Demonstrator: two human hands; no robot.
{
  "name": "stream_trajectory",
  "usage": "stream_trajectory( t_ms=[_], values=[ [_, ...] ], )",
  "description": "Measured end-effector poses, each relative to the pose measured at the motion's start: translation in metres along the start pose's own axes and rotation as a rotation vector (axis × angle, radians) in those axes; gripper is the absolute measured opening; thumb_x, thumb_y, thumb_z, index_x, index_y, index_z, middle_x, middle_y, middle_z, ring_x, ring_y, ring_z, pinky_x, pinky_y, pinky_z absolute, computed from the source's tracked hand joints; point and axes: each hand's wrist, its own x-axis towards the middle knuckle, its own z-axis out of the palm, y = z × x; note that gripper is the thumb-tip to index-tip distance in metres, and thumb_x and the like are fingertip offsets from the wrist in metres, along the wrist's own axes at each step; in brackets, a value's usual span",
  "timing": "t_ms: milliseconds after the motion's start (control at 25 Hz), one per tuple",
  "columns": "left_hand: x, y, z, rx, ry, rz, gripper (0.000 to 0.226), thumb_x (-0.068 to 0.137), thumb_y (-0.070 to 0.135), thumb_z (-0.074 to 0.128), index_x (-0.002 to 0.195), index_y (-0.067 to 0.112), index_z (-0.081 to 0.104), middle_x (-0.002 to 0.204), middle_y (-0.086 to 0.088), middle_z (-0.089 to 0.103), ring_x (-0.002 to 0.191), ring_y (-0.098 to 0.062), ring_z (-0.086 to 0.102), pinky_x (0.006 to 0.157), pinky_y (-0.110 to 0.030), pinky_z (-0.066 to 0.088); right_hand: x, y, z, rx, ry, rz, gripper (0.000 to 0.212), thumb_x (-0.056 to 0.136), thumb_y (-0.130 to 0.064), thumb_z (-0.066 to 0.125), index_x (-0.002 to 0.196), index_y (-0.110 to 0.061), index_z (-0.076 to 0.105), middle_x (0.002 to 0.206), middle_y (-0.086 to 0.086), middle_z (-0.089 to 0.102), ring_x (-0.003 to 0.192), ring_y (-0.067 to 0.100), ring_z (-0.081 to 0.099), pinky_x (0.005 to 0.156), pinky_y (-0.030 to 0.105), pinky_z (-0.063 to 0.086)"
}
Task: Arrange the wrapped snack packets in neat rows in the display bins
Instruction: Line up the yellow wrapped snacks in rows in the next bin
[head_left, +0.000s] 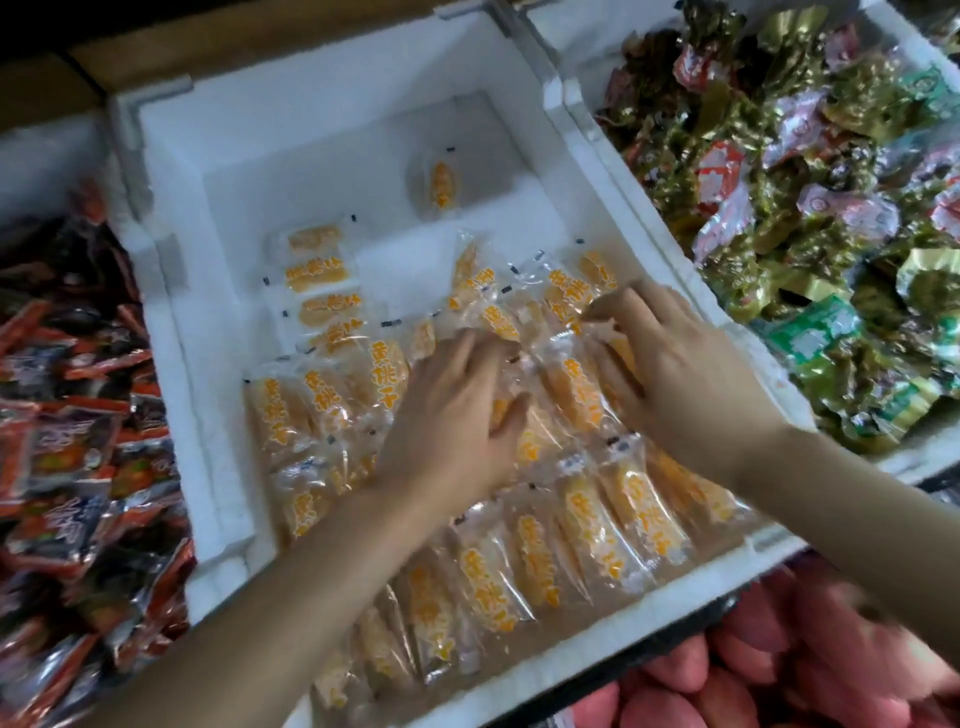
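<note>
A white foam bin holds clear packets with orange snacks and orange lettering, lying in rows along its near half. A short column of packets lies at mid left, and one packet lies alone at the far end. My left hand rests flat on the packets in the bin's middle, fingers spread. My right hand lies over the packets by the right wall, its fingertips pinching a packet's edge.
A bin of red and black packets sits to the left. To the right a white foam bin is heaped with gold, green and red packets. Pink packets lie at the lower right. Cardboard runs along the back.
</note>
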Motion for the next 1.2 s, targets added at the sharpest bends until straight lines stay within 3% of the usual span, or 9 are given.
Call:
stream_trajectory(
  t_ms=[160,320,520,680,880,960,1080,1200],
  values=[
    [0.024,-0.079,-0.022,0.060,0.062,-0.317,0.038,0.094,0.022,0.056,0.129,0.009,0.053,0.129,-0.010,0.050,0.122,-0.028,0.047,0.104,-0.043,0.036,0.095,-0.016,0.044,0.063,-0.202,0.126,0.043,0.097,-0.029,0.044,0.136,-0.014,0.037,0.133,0.010,0.043,0.124,0.028,0.040,0.095,0.034,0.032],
    [0.044,-0.142,-0.030,-0.042,-0.009,-0.593,0.046,0.093,0.030,0.060,0.134,0.013,0.050,0.134,-0.015,0.043,0.126,-0.033,0.043,0.109,-0.041,0.033,0.146,-0.019,0.078,0.076,-0.541,0.220,0.064,0.086,-0.032,0.063,0.141,-0.019,0.032,0.139,0.011,0.041,0.126,0.031,0.043,0.099,0.036,0.036],
    [0.058,-0.166,-0.026,0.062,-0.061,-0.570,0.060,0.081,0.025,0.073,0.135,0.014,0.049,0.136,-0.010,0.045,0.128,-0.029,0.040,0.108,-0.028,0.025,0.170,-0.030,0.095,0.210,-0.431,0.247,0.082,0.077,-0.016,0.076,0.143,-0.012,0.027,0.139,0.014,0.036,0.125,0.031,0.043,0.099,0.033,0.034],
    [0.072,-0.177,-0.023,0.180,-0.120,-0.607,0.059,0.076,0.029,0.076,0.130,0.021,0.054,0.132,-0.004,0.048,0.123,-0.028,0.044,0.107,-0.040,0.034,0.185,-0.038,0.109,0.232,-0.388,0.281,0.094,0.068,-0.016,0.083,0.141,-0.007,0.024,0.132,0.021,0.045,0.126,0.036,0.040,0.102,0.038,0.035],
    [0.069,-0.175,-0.017,0.236,-0.145,-0.558,0.049,0.087,0.026,0.067,0.130,0.015,0.046,0.130,-0.008,0.051,0.116,-0.030,0.052,0.097,-0.043,0.044,0.173,-0.040,0.115,0.056,-0.288,0.482,0.066,0.084,-0.025,0.070,0.131,-0.003,0.029,0.124,0.019,0.054,0.116,0.038,0.051,0.089,0.040,0.039],
    [0.067,-0.171,-0.018,0.101,-0.069,-0.559,0.041,0.089,0.024,0.065,0.122,0.010,0.044,0.119,-0.009,0.058,0.107,-0.029,0.057,0.092,-0.043,0.046,0.168,-0.042,0.120,0.242,-0.261,0.536,0.059,0.083,-0.021,0.071,0.125,-0.005,0.033,0.118,0.015,0.058,0.108,0.034,0.055,0.078,0.033,0.038],
    [0.068,-0.162,-0.026,-0.034,0.084,-0.571,0.045,0.089,0.030,0.064,0.121,0.005,0.044,0.116,-0.015,0.061,0.106,-0.035,0.058,0.090,-0.044,0.045,0.178,-0.047,0.116,0.535,-0.081,0.579,0.049,0.080,-0.016,0.073,0.120,-0.007,0.045,0.099,0.003,0.061,0.091,0.018,0.052,0.067,0.020,0.030],
    [0.071,-0.140,-0.044,-0.164,0.267,-0.644,0.047,0.092,0.039,0.059,0.121,0.006,0.046,0.115,-0.006,0.060,0.111,-0.030,0.056,0.086,-0.032,0.042,0.188,-0.053,0.100,0.665,0.125,0.561,0.034,0.080,-0.020,0.071,0.110,-0.011,0.058,0.087,-0.001,0.058,0.083,0.015,0.057,0.075,0.023,0.041]
  ],
)
